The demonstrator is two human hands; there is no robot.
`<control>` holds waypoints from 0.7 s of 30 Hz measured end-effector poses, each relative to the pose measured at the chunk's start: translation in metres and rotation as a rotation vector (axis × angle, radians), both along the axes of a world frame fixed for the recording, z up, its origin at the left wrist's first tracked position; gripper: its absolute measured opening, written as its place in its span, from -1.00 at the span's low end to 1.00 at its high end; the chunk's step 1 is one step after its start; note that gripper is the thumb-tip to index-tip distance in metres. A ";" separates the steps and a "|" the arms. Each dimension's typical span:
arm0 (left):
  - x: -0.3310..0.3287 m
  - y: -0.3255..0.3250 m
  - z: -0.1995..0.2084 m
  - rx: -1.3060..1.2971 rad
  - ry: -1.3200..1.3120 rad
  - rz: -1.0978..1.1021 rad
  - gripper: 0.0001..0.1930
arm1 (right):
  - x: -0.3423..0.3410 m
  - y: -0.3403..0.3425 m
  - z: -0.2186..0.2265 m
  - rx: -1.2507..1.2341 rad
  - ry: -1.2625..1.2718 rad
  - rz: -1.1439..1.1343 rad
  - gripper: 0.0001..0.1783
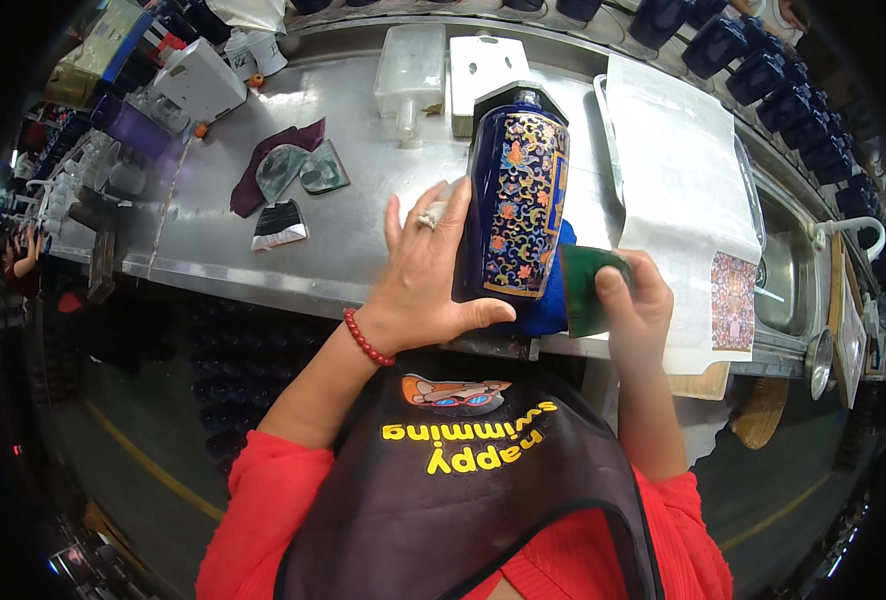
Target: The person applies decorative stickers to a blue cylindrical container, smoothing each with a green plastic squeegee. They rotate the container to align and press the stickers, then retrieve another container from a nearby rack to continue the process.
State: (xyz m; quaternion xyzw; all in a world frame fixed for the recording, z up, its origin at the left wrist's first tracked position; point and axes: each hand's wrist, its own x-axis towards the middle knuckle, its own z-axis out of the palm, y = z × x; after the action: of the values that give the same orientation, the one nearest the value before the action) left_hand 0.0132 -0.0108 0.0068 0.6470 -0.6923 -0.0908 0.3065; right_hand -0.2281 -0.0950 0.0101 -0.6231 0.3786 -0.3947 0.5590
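Note:
A dark blue bottle (475, 215) with a colourful floral decal (523, 200) lies on the bench, its neck pointing away from me. Its far end rests in a dark angular holder (495, 97). Along its left side lies my left hand (418, 255), fingers stretched and spread, thumb reaching to the bottle's near end. Between the thumb and fingers of my right hand (643, 300) is a thin green scraper (585, 290), just right of the bottle's near end. A blue cloth (548, 310) sits bunched under that end.
Dark and grey scraper pieces (281, 172) lie on the metal bench (348, 95) at left. A clear plastic container (410, 75) and a white block (483, 60) stand behind. White paper (673, 170) and a patterned decal sheet (733, 300) lie right, near a sink (788, 270). Dark blue vessels (718, 45) line the back.

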 end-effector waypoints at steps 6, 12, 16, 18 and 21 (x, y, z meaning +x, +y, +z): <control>-0.012 -0.005 -0.013 0.077 0.314 0.036 0.13 | 0.013 0.000 -0.003 0.190 -0.129 0.014 -0.79; -0.010 -0.006 -0.013 0.076 0.387 0.003 0.12 | 0.019 0.004 0.000 0.237 -0.164 0.038 -0.82; -0.010 -0.005 -0.013 0.098 0.389 -0.002 0.12 | 0.023 0.009 -0.002 0.212 -0.152 0.035 -0.82; -0.010 -0.004 -0.011 0.079 0.376 0.004 0.12 | 0.024 0.010 -0.001 0.142 -0.082 0.042 -0.81; -0.011 -0.004 -0.007 0.122 0.432 0.011 0.11 | 0.025 0.009 0.003 0.040 -0.022 0.033 -0.78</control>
State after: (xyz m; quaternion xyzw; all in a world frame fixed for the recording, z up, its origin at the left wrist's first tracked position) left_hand 0.0023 -0.0151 -0.0003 0.6337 -0.6000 -0.2675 0.4085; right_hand -0.2031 -0.0862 0.0129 -0.6137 0.3698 -0.3848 0.5819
